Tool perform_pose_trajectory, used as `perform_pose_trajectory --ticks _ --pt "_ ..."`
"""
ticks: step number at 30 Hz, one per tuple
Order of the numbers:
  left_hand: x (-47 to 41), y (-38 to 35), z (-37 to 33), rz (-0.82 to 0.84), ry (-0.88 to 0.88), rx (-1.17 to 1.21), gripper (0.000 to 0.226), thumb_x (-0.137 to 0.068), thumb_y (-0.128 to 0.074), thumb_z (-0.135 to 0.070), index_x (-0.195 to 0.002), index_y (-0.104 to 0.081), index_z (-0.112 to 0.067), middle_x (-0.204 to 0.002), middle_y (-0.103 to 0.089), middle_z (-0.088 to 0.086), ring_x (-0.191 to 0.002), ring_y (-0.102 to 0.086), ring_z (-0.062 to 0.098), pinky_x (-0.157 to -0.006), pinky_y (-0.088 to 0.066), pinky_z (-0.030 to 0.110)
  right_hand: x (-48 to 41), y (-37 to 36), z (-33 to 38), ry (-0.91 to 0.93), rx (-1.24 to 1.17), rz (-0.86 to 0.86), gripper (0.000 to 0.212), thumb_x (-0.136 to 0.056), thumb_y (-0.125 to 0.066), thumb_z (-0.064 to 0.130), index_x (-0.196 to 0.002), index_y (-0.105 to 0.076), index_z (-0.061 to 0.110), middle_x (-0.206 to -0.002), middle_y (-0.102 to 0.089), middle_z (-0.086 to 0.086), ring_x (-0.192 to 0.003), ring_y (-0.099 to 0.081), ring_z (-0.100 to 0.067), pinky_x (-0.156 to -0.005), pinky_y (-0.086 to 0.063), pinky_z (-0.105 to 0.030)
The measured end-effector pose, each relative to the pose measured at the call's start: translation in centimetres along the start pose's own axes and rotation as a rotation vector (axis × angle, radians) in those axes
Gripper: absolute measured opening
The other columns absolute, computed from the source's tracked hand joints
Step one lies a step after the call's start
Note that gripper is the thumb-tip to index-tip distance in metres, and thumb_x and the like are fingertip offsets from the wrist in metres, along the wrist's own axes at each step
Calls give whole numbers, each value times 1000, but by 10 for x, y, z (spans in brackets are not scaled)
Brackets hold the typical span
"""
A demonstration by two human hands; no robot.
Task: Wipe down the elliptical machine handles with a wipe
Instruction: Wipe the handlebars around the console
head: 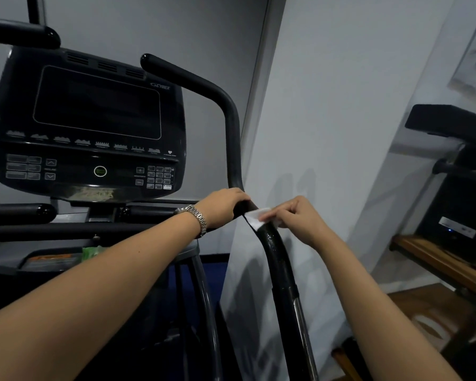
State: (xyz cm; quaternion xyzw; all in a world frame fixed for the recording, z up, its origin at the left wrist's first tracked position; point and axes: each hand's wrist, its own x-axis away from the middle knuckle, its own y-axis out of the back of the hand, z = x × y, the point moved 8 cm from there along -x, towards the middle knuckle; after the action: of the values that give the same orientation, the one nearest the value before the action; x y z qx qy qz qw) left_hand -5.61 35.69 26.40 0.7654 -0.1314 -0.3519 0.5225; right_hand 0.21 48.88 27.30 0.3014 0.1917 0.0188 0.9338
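Observation:
The elliptical's right moving handle (231,133) is a black curved bar that rises from the lower middle and bends left at the top. My left hand (223,206), with a metal watch on the wrist, grips this bar at mid-height. Just below it my right hand (294,218) holds a white wipe (256,217) against the bar, fingers curled around the wipe. The bar below the wipe looks wet and shiny. The left moving handle (19,35) shows at the top left.
The black console (94,127) with a dark screen and keypad fills the left. Short fixed grips (17,213) sit under it. A white wall panel stands right behind the handle. Another machine (456,188) and a wooden shelf (437,259) are at the right.

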Motion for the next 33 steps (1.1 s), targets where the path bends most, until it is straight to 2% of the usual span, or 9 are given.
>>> perform_pose_trajectory --ticks 3,6,8,14,20,23,27,30,33 --pt "2 -3 -2 12 3 -11 51 -86 -44 4 -132 -51 -16 -136 -50 4 -119 -50 24 -101 -41 39 3 -9 5 21 87 -1 36 -81 -59 25 -46 -64 17 -40 -43 5 -49 -31 -16 -56 -30 -29" --pt "1 -5 0 10 16 -18 54 -84 -43 6 -133 -49 -16 -136 -50 4 -120 -50 24 -101 -42 40 17 0 14 43 55 19 37 -91 -55 26 -61 -75 18 -53 -66 -3 -52 -54 -22 -63 -43 -23" --pt "1 -6 1 8 23 -17 53 -84 -43 6 -133 -50 -15 -136 -50 5 -120 -50 25 -100 -42 41 15 12 7 3 18 -12 38 -93 -49 20 -72 -77 5 -71 -73 -14 -68 -64 -23 -74 -51 -27" --pt "3 -5 -3 -2 19 -16 45 -86 -46 2 -128 -54 -13 -131 -53 7 -117 -52 28 -98 -42 44 2 3 -15 -76 124 -44 66 -75 -51 50 -66 -55 -16 -59 -54 -27 -58 -50 -28 -74 -50 -63" --pt "2 -2 -4 -16 35 -23 48 -85 -43 5 -129 -54 -13 -130 -54 7 -116 -52 27 -98 -42 42 16 14 -14 -113 -75 -60 36 -93 -45 11 -80 -72 -10 -86 -70 -28 -68 -61 -20 -66 -56 -26" --pt "0 -1 -6 -4 27 -41 47 -85 -44 3 -127 -56 -15 -127 -55 7 -114 -53 28 -96 -43 43 9 3 -6 -82 11 -87 46 -86 -49 29 -69 -64 -12 -62 -58 -28 -57 -45 -22 -59 -51 -39" --pt "0 -3 -7 -2 42 -58 47 -86 -44 3 -130 -53 -14 -128 -55 7 -113 -53 25 -97 -44 41 19 2 -1 -45 105 -80 55 -80 -48 36 -66 -57 -16 -50 -42 -19 -53 -30 -22 -54 -29 -33" --pt "-1 -5 -5 -10 55 -54 50 -87 -45 4 -133 -50 -15 -131 -52 5 -115 -52 24 -99 -44 39 29 10 -3 -22 84 -30 41 -82 -43 23 -61 -73 7 -62 -71 -6 -59 -49 -41 -61 -46 -46" --pt "-1 -3 -4 -11 66 -46 50 -86 -43 4 -132 -50 -14 -132 -52 6 -117 -51 25 -99 -43 39 22 7 4 1 62 -28 40 -83 -42 22 -67 -77 10 -67 -73 -2 -64 -58 -36 -68 -52 -44"
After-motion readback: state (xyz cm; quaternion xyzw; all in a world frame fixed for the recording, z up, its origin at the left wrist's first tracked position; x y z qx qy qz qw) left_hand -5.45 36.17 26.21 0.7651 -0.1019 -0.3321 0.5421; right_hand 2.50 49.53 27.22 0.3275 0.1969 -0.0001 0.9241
